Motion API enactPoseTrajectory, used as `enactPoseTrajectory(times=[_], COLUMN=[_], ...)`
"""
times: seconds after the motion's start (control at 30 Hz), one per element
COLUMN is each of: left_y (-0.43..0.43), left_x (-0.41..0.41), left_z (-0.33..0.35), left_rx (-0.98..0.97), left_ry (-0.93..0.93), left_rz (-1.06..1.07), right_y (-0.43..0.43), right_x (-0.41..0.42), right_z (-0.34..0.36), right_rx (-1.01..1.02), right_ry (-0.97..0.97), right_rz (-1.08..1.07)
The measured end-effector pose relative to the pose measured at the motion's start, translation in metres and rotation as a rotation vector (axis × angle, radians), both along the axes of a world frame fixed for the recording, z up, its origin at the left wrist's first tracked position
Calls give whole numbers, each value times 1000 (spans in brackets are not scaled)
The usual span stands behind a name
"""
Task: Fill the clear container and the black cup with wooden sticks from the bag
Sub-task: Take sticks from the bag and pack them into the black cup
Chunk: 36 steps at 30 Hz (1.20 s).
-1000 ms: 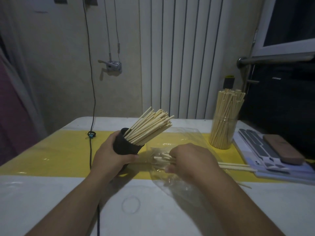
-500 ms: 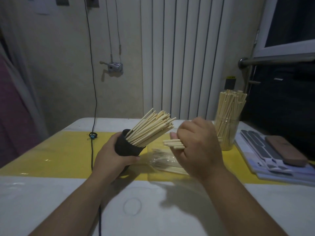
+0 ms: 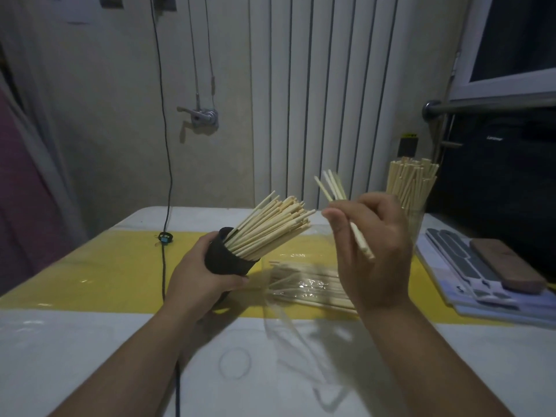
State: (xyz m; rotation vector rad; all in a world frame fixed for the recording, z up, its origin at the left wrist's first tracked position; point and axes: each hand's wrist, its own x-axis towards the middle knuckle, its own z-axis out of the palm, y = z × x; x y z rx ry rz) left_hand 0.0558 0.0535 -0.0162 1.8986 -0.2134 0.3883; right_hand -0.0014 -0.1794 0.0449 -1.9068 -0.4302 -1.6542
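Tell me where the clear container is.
In the head view, the clear container stands on the far right of the table, partly behind the raised right hand and just left of the stack of grey sheets.

We record a black cup [image 3: 228, 261] holding pale beige wooden sticks [image 3: 270, 228]. The clear container [image 3: 417, 227] shows the same beige through its wall. The bag [image 3: 304, 285] is transparent and glossy. The table [image 3: 75, 356] is white, crossed by a yellow band [image 3: 90, 272]. The wall panel [image 3: 331, 85] is white with vertical ribbing. The cable [image 3: 165, 145] is black and the cloth [image 3: 21, 191] is dull pink.
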Motion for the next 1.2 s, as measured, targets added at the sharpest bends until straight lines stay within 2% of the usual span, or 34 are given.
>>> enactPoseTrajectory(times=[0.13, 0.27, 0.33, 0.83, 1.03, 1.13, 1.2], left_y=[0, -1, -1, -2, -3, -3, -3], left_x=[0, -2, -2, 1, 1, 2, 1], left_z=[-1, 2, 1, -1, -1, -1, -1], left_rx=[42, 108, 138, 203, 219, 212, 213], left_ry=[-7, -34, -47, -104, -130, -123, -123], left_rz=[-20, -36, -40, -49, -64, -62, -60], right_y=[-3, 1, 3, 3, 8, 7, 8], right_x=[2, -5, -8, 17, 12, 9, 8], right_z=[3, 11, 12, -4, -5, -3, -4], right_rx=[256, 491, 555, 491, 497, 726, 757], right_ry=[56, 197, 241, 593, 882, 686, 592], right_rz=[200, 451, 512, 417, 445, 512, 468])
